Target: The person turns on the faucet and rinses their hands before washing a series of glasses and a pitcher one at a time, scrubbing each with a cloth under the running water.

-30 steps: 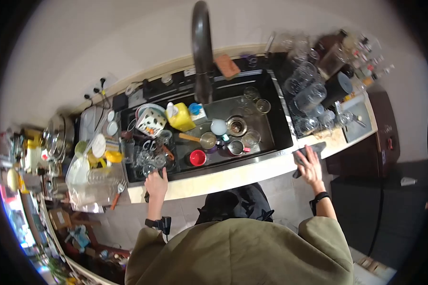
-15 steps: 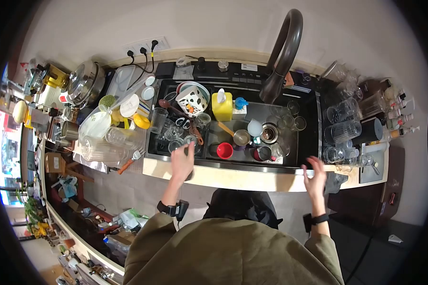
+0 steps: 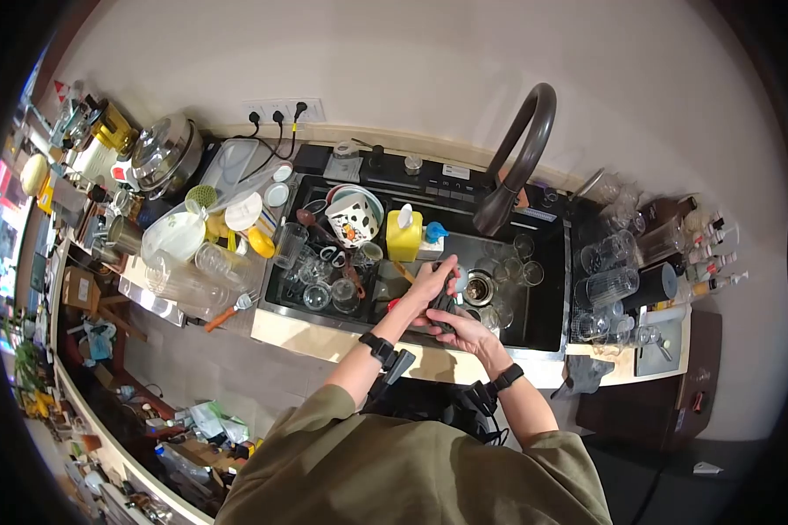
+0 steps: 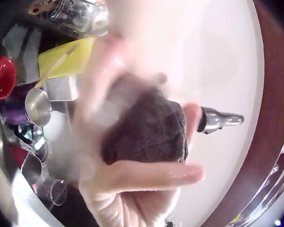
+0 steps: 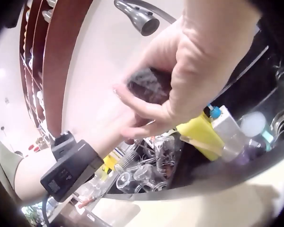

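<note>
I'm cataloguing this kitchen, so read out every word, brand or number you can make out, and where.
Nothing can be read for certain.
White label on the sink's back ledge: too small.
Print on the black wrist device: too blurred.
Bottles at far right: labels too small.

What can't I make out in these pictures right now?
Dark item: full shape, all views, covered by the left hand and right hand.
Red cup: mostly hidden in the head view, by the left forearm.
Bottles at far right: labels too small in the head view.
</note>
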The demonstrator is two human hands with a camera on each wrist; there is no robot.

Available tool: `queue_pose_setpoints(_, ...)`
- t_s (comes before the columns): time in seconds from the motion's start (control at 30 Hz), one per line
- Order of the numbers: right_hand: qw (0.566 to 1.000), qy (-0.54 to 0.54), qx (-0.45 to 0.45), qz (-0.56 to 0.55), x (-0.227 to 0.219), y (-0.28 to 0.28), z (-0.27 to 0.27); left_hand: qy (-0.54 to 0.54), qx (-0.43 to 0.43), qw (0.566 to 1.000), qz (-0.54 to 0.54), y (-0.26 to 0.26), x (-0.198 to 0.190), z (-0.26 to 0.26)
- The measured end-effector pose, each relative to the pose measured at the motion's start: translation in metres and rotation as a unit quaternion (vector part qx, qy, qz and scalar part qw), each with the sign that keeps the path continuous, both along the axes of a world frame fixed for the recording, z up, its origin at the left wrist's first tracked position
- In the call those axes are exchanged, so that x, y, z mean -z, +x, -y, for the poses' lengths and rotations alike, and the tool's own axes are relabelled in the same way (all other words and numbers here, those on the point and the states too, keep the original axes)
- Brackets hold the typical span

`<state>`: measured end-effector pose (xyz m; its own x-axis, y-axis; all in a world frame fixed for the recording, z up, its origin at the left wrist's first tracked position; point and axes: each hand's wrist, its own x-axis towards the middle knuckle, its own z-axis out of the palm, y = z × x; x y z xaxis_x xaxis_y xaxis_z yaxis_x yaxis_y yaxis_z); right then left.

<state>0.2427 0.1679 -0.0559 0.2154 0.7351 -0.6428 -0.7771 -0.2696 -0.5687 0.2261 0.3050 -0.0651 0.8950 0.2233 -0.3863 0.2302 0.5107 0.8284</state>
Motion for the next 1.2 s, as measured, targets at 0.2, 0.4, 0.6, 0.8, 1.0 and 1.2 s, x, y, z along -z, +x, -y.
queue_pose_setpoints(0.2,0.801,-0.181,-0.121,0.558,0.066,0.008,0.002,0.091,-0.062,0.987,-0.119,0.026,0.054,0.021)
queue_pose_setpoints(0.4,0.684,-0.343,-0.124,0.632,0.036,0.007,-0.014,0.358,-0.266,0.855,-0.263,0.058,0.08,0.04)
queue_pose_setpoints(0.6,0.614,-0.319,-0.102,0.714,0.041,0.008,-0.01,0.243,-0.359,0.853,-0.292,0.071,0.071,0.044)
queue_pose_setpoints(0.8,0.634,-0.107,0.024,0.766,0.051,0.025,0.014,0.225,-0.105,0.934,-0.257,0.051,0.017,0.04)
queue_pose_setpoints(1.0,0.99,-0.051,0.118,-0.052,0.004,0.06,0.048,0.39,-0.05,0.9,0.187,-0.016,0.01,0.025)
queue_pose_setpoints(1.2,0.984,0.052,-0.015,-0.169,-0.005,0.039,0.063,0.673,0.088,0.628,0.381,-0.03,0.009,0.014)
